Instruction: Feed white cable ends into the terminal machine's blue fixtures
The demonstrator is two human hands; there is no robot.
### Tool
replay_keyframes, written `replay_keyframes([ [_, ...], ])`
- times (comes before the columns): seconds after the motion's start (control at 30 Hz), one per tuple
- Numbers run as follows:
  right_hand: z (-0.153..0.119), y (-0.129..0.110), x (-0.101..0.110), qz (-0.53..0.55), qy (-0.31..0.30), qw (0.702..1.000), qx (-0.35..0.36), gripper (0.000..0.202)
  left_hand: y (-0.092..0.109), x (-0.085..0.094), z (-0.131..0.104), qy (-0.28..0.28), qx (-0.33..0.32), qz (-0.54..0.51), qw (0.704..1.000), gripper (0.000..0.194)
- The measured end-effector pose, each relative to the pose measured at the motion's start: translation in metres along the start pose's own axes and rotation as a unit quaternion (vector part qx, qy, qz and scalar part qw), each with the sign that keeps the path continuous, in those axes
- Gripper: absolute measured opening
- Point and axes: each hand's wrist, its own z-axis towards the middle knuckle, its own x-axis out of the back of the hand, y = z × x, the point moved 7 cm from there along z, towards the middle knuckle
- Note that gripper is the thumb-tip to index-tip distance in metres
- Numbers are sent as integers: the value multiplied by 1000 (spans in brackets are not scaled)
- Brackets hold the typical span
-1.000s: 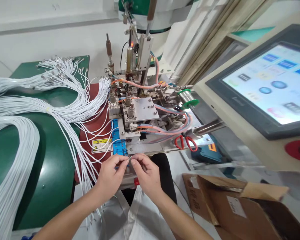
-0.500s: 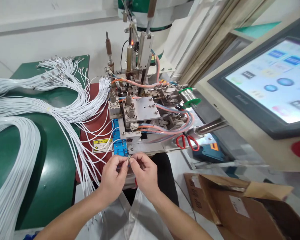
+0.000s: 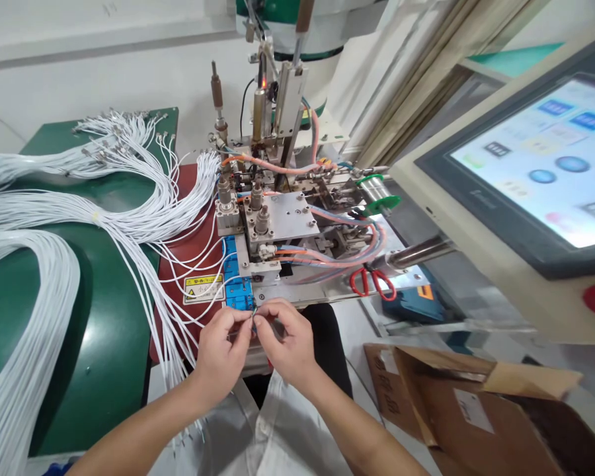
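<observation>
My left hand (image 3: 223, 347) is closed in a pinch at the front end of the blue fixture (image 3: 238, 291). My right hand (image 3: 286, 340) pinches right beside it, the fingertips of both almost meeting. Between them shows a small wire end (image 3: 254, 312), thin and partly greenish; the fingers hide most of it. Several white cables (image 3: 129, 248) run from the left to the fixture, some with their ends lying in it. Behind the fixture stands a bench machine with a metal plate (image 3: 290, 215) and air hoses (image 3: 337, 261).
Bundles of white cables (image 3: 34, 297) lie on the green table (image 3: 109, 344). Red-handled scissors (image 3: 371, 283) and a solder spool (image 3: 377, 193) are on the machine's right. A touch screen (image 3: 550, 158) juts in at the right, above an open cardboard box (image 3: 456, 396).
Both hands stay pinched at the wire end and have shifted very slightly left. The right hand's fingers have moved a little up. The camera view has shifted slightly.
</observation>
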Motion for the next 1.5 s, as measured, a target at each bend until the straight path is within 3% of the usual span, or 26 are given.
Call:
replay_keyframes([
  [0.13,10,-9,7,-45,-82,994,49,10,9,3,5,-42,-38,23,998,12],
  [0.3,13,-14,-2,-99,-252,959,87,10,11,-4,8,-177,-30,51,982,13],
  [0.37,14,-12,-2,-87,-216,971,60,11,7,-4,9,-167,8,25,986,11],
  [0.47,11,0,2,-30,-82,996,-31,18,-1,-1,9,-96,73,-53,991,10],
  [0.53,5,5,-1,-10,-40,998,-55,20,-4,-1,8,-72,97,-92,988,11],
  [0.67,1,7,-5,-34,-57,997,-35,21,-9,-3,8,-65,126,-128,982,11],
  [0.93,4,21,4,0,-45,994,-99,10,-10,-5,9,-90,114,-95,985,11],
  [1.07,2,17,2,-19,-45,997,-60,11,-10,-6,9,-102,100,-77,987,13],
  [1.17,2,17,4,-50,-32,998,-24,12,-9,-1,12,-112,70,-16,991,16],
  [1.3,5,33,5,-99,-18,993,-58,14,-4,12,20,-120,-16,124,985,18],
  [1.4,7,44,-1,-118,-46,988,-85,15,-3,18,24,-124,-71,189,972,18],
  [1.5,8,47,-6,-153,-71,982,-81,15,-6,19,26,-113,-86,210,967,18],
])
